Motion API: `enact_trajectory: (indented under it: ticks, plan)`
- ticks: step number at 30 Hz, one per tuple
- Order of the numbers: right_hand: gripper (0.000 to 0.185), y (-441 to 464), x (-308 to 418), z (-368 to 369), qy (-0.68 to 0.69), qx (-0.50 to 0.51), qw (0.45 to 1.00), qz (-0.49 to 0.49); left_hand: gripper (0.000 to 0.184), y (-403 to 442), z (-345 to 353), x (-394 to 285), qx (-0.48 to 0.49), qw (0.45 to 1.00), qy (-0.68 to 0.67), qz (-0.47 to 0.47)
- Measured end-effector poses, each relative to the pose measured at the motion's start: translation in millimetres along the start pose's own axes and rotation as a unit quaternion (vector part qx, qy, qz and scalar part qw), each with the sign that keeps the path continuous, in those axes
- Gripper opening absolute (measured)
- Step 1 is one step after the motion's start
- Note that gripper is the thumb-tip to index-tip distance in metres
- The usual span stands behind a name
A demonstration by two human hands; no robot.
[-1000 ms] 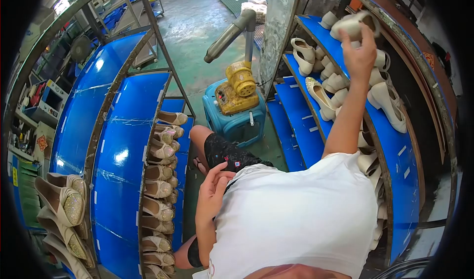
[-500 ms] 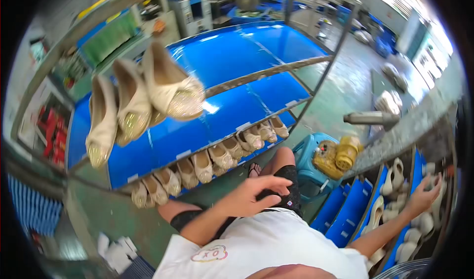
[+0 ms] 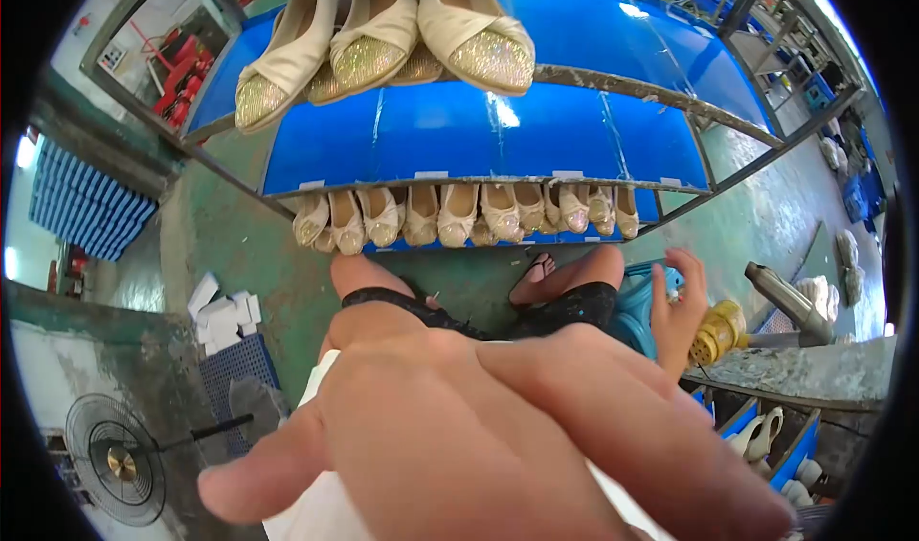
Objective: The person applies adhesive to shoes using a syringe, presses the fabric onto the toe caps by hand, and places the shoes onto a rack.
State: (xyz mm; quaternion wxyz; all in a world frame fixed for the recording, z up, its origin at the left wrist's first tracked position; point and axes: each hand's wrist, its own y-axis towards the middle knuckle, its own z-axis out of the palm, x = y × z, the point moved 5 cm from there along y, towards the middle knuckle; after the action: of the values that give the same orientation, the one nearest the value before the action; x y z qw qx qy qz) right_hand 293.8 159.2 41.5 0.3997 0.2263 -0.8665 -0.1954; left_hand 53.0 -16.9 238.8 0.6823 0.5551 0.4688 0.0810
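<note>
Very close to the camera, my left hand (image 3: 450, 417) fills the lower middle, thumb stretched out to the left and fingers extending right. Nothing shows in it; its fingers are apart. Farther back at the right, my right hand (image 3: 680, 316) is raised beside the blue stool (image 3: 632, 321), fingers apart and empty. Beige shoes with glittery toes (image 3: 493, 57) stand on the upper rack level at the top. A row of similar shoes (image 3: 458, 217) lines a lower level. Neither hand touches a shoe.
A blue-shelved rack (image 3: 431, 129) spans the front. Right of the stool are a yellow motor (image 3: 718, 332) and a metal pipe (image 3: 780, 292). Pale shoes (image 3: 766, 434) sit on shelves at lower right. A fan (image 3: 117, 460) and white pieces (image 3: 228, 319) are at left.
The view has swung left toward the rack with glittery shoes. My right hand has left the right-hand shelves, where it earlier held a pale shoe. My left hand has come up close to the camera.
</note>
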Motion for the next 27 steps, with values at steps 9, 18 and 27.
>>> enact_trajectory:
  ticks: [9,18,27]
  plan:
    - [0.034,22.4,53.9,59.5,0.171,0.090,0.977,-0.092,0.052,-2.2,-21.8,-27.7,-0.070,0.949,0.308,-0.012]
    - [0.046,137.0,224.1,38.9,0.180,-0.038,0.913,-0.363,0.058,-49.8,-149.1,-121.3,-0.208,0.499,0.812,-0.222]
    - [0.047,193.9,314.5,133.6,0.004,0.133,0.928,-0.347,0.064,-87.1,-202.0,-148.6,-0.182,0.486,0.745,-0.419]
